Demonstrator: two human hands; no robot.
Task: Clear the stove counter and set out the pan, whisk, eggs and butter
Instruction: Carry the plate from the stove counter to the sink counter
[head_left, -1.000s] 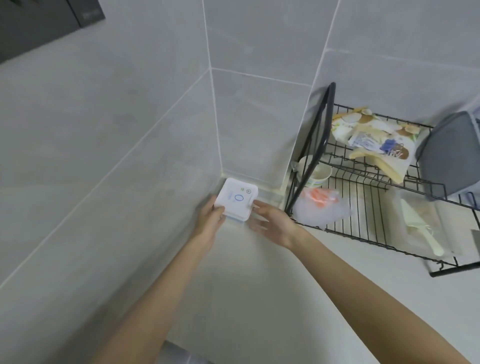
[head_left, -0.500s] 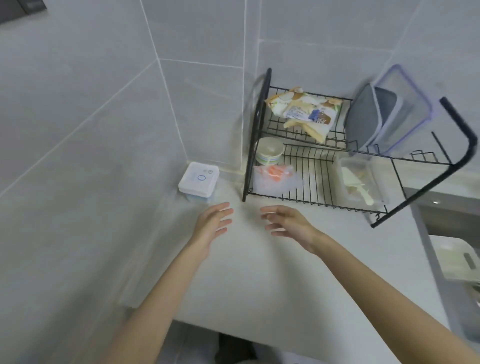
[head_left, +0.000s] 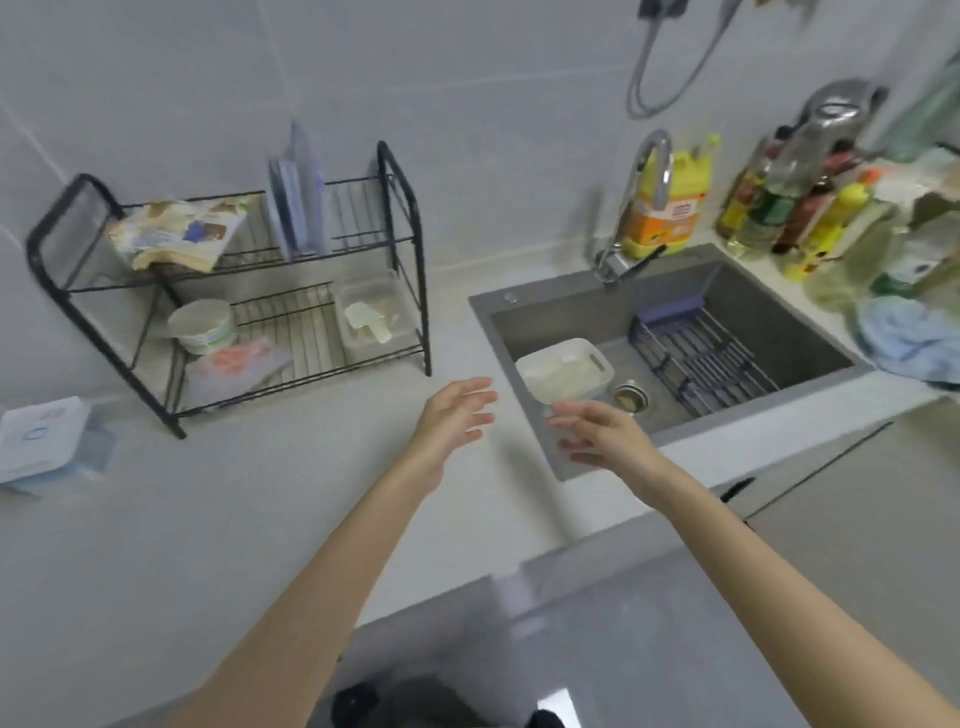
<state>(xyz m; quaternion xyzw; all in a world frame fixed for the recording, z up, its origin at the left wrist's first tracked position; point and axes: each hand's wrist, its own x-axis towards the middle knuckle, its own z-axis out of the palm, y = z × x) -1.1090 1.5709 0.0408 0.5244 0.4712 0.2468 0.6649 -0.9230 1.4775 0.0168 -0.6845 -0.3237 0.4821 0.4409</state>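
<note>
My left hand (head_left: 457, 415) hovers over the pale counter (head_left: 249, 499) with its fingers spread and nothing in it. My right hand (head_left: 605, 434) is also empty and open, over the sink's front-left corner. A small white box (head_left: 39, 439) with a blue ring on its lid sits at the far left of the counter, away from both hands. No pan, whisk, eggs or butter are in view.
A black wire rack (head_left: 234, 296) holds a snack bag, a cup, plastic containers and a bag. The grey sink (head_left: 675, 338) holds a white tub (head_left: 563, 369) and a drainer basket. Bottles (head_left: 779, 208) and a blue cloth (head_left: 909, 332) crowd the right.
Both hands let go of the white box in the corner and drew back, open. The view swung right, bringing the sink and bottles into sight.
</note>
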